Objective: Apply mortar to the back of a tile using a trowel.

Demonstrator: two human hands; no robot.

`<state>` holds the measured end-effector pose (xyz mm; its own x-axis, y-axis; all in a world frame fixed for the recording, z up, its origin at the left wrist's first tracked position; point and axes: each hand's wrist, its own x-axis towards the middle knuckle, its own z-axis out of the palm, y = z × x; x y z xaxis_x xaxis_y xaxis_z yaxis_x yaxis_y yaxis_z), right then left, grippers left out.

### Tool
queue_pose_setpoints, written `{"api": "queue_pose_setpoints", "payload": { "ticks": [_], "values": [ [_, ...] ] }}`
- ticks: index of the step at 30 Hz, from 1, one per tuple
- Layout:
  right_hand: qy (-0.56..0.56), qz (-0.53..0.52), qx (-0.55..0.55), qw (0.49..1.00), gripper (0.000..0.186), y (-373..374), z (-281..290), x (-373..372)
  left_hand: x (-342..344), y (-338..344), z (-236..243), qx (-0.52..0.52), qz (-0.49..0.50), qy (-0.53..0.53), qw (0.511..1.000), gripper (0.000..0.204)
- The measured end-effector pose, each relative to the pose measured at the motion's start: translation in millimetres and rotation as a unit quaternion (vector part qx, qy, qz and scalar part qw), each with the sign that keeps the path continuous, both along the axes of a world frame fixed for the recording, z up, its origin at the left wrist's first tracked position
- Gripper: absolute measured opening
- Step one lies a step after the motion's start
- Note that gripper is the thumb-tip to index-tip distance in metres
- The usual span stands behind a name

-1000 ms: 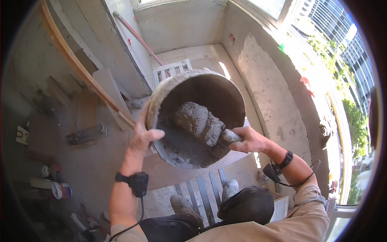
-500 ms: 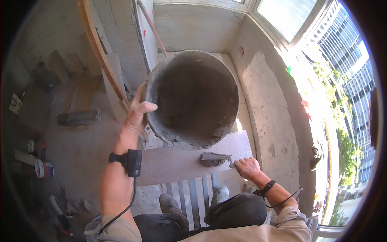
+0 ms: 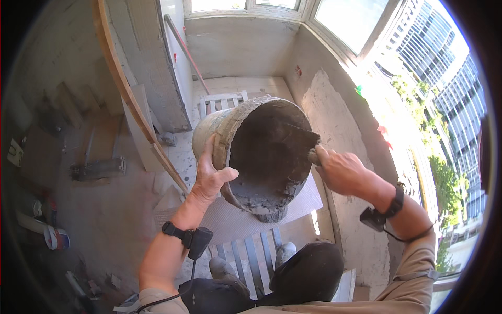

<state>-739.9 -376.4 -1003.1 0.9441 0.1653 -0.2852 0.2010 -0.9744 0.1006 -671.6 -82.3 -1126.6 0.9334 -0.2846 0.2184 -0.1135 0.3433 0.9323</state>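
Observation:
A mortar-caked bucket (image 3: 209, 130) is tilted with its mouth toward me, above a pale sheet with a patterned surface (image 3: 308, 198). My left hand (image 3: 210, 177) grips its left rim, thumb over the edge and fingers along the outside. In my right hand (image 3: 342, 170) is the handle of a trowel (image 3: 314, 156), at the right side of the mouth. Its blade reaches inside and is hard to make out in the shadow. Wet grey mortar (image 3: 280, 193) coats the inner wall, and a lump of mortar (image 3: 271, 215) shows just below the lower rim.
Below me is a slatted metal platform (image 3: 254, 264) with my shoes on it. Another slatted stand (image 3: 224, 100) is behind the bucket. A long wooden strip (image 3: 121, 78) leans at left; a small white bucket (image 3: 56, 237) and tools lie on the floor. Windows line the right.
My right hand has lifted the trowel from above the sheet into the bucket's mouth. The bucket has tipped and shifted lower in view, with my left hand still on its rim.

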Motion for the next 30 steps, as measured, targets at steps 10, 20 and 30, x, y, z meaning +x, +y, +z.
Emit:
{"api": "queue_pose_setpoints", "payload": {
  "ticks": [10,20,30],
  "values": [
    [0.427,-0.123,0.339,0.829,0.034,23,-88,-23,-17,-6,10,-0.070,-0.015,0.044,0.997,0.095],
    [0.374,-0.339,0.727,0.466,0.031,73,-72,-31,-21,-12,6,0.006,-0.026,0.045,0.999,0.095],
    [0.230,-0.230,0.528,0.785,0.044,17,-86,0,-21,13,11,0.020,-0.040,0.058,0.997,0.097]
  ]
}}
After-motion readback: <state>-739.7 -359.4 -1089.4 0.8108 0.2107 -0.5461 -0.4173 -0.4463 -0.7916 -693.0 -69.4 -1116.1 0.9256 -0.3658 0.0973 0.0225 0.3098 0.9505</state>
